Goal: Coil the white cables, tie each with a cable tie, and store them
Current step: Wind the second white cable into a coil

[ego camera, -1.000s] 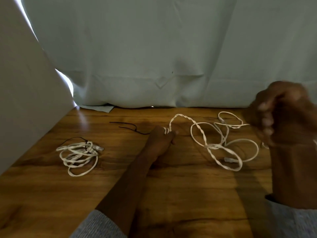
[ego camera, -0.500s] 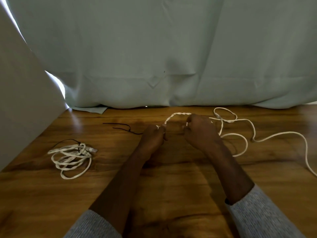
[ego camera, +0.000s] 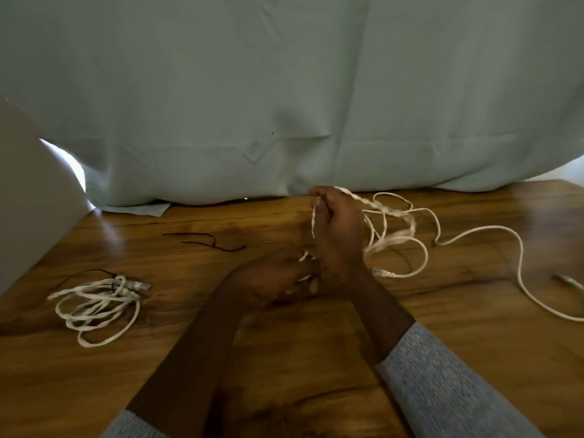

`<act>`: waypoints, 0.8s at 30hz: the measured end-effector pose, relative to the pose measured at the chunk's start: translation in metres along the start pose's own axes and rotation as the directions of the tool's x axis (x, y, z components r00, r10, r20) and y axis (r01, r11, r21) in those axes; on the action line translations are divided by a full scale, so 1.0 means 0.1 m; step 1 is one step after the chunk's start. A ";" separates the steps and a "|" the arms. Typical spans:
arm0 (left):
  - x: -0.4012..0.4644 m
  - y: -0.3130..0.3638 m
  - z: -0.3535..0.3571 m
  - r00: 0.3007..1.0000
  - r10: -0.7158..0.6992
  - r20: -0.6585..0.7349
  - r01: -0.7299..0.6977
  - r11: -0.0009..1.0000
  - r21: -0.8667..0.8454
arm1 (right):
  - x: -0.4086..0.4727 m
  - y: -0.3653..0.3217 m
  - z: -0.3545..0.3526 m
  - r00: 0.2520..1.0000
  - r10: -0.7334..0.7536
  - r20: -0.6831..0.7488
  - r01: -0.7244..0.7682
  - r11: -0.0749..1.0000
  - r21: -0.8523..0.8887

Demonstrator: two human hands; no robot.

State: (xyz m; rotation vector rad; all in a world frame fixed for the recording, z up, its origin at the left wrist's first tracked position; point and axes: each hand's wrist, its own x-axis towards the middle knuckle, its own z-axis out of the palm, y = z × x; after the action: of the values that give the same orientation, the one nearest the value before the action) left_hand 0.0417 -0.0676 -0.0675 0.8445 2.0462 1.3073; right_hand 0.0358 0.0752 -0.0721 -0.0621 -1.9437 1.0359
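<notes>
A loose white cable (ego camera: 474, 232) sprawls over the wooden table (ego camera: 284, 358) from the middle to the right edge. My right hand (ego camera: 339, 235) is raised at the centre and grips a twisted stretch of it, with loops hanging to its right. Just below and to the left, my left hand (ego camera: 278, 276) pinches the cable's near end against the table. One white plug (ego camera: 384, 273) lies beside my right wrist. A second white cable (ego camera: 98, 303) lies coiled at the left, with a black tie (ego camera: 85, 273) running out of it.
A loose black cable tie (ego camera: 205, 241) lies on the table behind my left hand. A pale green curtain (ego camera: 284, 105) hangs along the back edge. A white panel (ego camera: 28, 197) stands at the left. Another plug (ego camera: 568, 281) lies near the right edge.
My right hand has come in from the right, taken hold of the cable by my left hand, and now lifts a loop up and back. The tangle has spread rightward.
</notes>
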 end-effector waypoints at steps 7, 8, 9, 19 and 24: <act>-0.04 0.03 -0.16 0.920 0.360 0.154 -0.134 0.660 -0.739 | 0.17 0.40 -0.33 0.923 -0.133 0.360 0.127 0.991 0.041; -0.04 0.02 -0.18 0.916 0.375 0.143 -0.132 0.618 -0.775 | 0.17 0.42 -0.34 0.907 -0.163 0.388 0.156 0.986 0.051; -0.04 0.02 -0.21 0.915 0.380 0.134 -0.127 0.588 -0.799 | 0.18 0.43 -0.35 0.893 -0.181 0.413 0.178 0.983 0.048; 0.00 -0.08 -0.19 0.982 0.187 -0.034 -0.146 0.632 -0.761 | 0.20 0.14 -0.44 0.825 -0.332 0.457 0.300 0.943 0.143; -0.04 -0.10 -0.17 0.978 0.210 0.023 -0.121 0.648 -0.752 | 0.10 0.03 -0.31 0.765 -0.300 0.570 0.169 0.947 0.272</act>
State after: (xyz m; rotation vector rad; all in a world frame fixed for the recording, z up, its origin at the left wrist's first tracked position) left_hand 0.0299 -0.0833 -0.0701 0.6798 1.1441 1.9491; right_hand 0.0513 0.1015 -0.0597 0.7043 -2.3122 1.1681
